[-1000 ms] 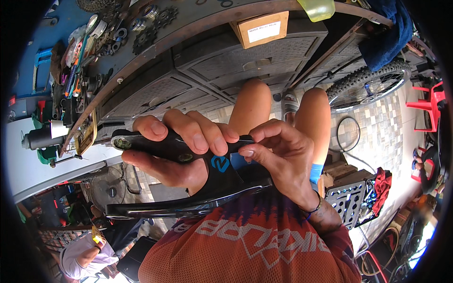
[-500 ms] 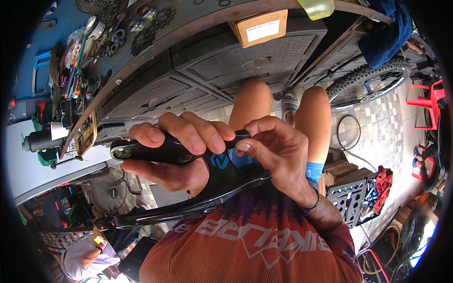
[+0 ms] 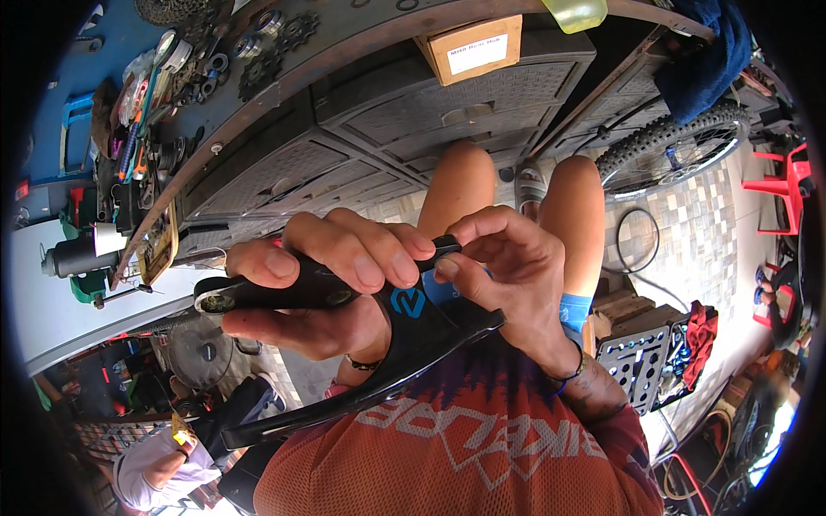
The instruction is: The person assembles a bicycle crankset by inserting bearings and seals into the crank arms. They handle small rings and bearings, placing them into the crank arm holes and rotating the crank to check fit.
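A black bike swingarm (image 3: pixel 379 383) with a blue logo is held up in front of my chest. My left hand (image 3: pixel 344 254) wraps round its upper arm, fingers over the top and thumb below. At the left end of that arm is a round, greenish, dirty-looking hole. With thumb and index finger my right hand (image 3: pixel 520 275) pinches the arm's short right end, the other fingers curled behind. Whether a small piece sits between those fingertips is hidden. The lower arm slants down to the left, beneath my left wrist.
Ahead is a workbench (image 3: pixel 301 69) with sprockets and tools, dark drawers (image 3: pixel 370 163) below it and a cardboard box (image 3: pixel 475 50) at its edge. A bike wheel (image 3: pixel 680 150), a red chair (image 3: pixel 779 185) and an opened tool case (image 3: pixel 632 365) stand right. A person (image 3: pixel 163 460) is lower left.
The swingarm has tilted and shifted slightly, its lower arm swinging down and to the right. Both hands keep their hold, the right one still pinching the short end.
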The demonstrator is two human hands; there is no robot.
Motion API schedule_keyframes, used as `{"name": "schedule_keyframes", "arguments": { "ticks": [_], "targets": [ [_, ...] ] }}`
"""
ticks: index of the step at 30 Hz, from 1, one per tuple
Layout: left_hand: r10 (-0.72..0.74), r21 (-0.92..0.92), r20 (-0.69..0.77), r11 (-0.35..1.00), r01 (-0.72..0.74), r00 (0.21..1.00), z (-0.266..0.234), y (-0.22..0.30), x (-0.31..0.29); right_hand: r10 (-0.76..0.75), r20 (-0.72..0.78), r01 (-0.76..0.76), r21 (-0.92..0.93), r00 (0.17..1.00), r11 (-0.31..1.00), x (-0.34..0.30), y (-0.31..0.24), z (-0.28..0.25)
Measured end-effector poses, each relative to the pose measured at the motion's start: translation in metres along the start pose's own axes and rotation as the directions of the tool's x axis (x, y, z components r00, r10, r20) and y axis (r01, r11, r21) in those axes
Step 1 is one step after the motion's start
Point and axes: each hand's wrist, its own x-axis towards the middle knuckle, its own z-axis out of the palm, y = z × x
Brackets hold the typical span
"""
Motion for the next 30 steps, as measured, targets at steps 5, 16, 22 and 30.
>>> {"name": "schedule_keyframes", "arguments": {
  "ticks": [5, 16, 22, 30],
  "targets": [
    [0.014, -0.001, -0.004, 1.0, -0.014, 1.0, 0.002, -0.004, 0.001, -0.043, 0.029, 0.042, 0.02, 0.999, 0.999, 0.004, 0.007, -0.003],
    [0.032, 0.061, -0.015, 0.998, -0.031, 0.999, 0.001, -0.006, 0.0, -0.006, 0.013, 0.003, 0.262, 1.0, 0.965, -0.001, 0.019, -0.003],
    [0.033, 0.1, 0.044, 0.994, -0.037, 0.999, 0.0, -0.007, 0.001, 0.001, -0.001, -0.001, 0.326, 1.0, 0.945, -0.002, 0.022, -0.003],
    [0.022, 0.166, 0.092, 0.985, -0.038, 0.995, -0.003, -0.006, 0.002, 0.017, -0.029, -0.004, 0.384, 0.999, 0.923, 0.0, 0.025, 0.003]
  ]
}}
